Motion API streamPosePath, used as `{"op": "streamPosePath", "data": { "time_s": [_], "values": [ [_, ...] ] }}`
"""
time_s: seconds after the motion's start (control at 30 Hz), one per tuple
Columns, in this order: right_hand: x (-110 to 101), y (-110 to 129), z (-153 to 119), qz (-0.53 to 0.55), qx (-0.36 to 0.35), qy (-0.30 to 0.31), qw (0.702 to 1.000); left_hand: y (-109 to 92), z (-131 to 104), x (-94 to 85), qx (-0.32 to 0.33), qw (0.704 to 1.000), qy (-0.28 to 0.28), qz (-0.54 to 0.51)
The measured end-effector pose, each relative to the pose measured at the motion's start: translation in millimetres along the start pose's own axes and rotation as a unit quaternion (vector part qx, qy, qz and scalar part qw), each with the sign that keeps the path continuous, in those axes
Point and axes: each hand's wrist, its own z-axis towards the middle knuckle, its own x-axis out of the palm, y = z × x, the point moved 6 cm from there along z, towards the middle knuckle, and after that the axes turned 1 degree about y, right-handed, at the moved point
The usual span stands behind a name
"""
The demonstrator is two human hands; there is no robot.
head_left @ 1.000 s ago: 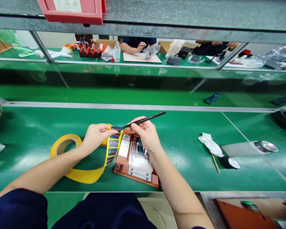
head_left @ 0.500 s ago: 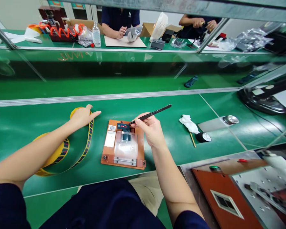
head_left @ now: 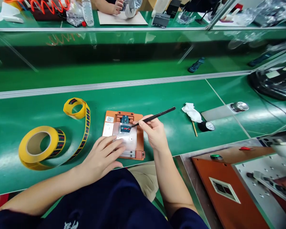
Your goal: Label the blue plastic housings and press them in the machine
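Note:
My right hand pinches black tweezers, their tips at a small dark label with red and white print. The label is over the clear plastic plate of an orange-brown fixture. Behind the label, a dark teal part sits in the fixture. My left hand lies with fingers stretched over the fixture's near left part, fingertips on the clear plate. To the left stands a yellow label roll, its strip of dark labels curling away to a smaller coil.
Right of the fixture are a crumpled white tissue on a stick, a small black round container and a bottle with a metal cap. A metal rail crosses behind. Beyond the partition, a co-worker's hand holds a bagged item.
My left hand has come from the yellow strip's coil to the fixture. The tweezers have brought the label nearer over the clear plate, uncovering the teal part. The view has tilted downward.

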Motion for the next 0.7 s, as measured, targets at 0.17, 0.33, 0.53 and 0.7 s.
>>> {"op": "streamPosePath", "data": {
  "time_s": [0.17,0.33,0.53,0.7],
  "values": [
    [-0.7,-1.2,-0.2,-0.005,-0.007,-0.001,1.0,5.1,-2.6,24.2,-0.016,0.999,0.014,0.024],
    [-0.4,-0.6,-0.1,-0.012,-0.01,-0.002,1.0,6.1,-5.3,24.5,-0.026,0.999,0.011,0.02],
    [-0.4,-1.1,-0.4,-0.008,-0.002,-0.004,1.0,6.0,-4.7,25.6,-0.014,1.0,0.0,0.026],
    [-0.6,-2.7,-1.9,0.002,0.004,0.008,1.0,5.5,-3.6,23.7,-0.014,0.999,0.0,0.036]
  ]
}}
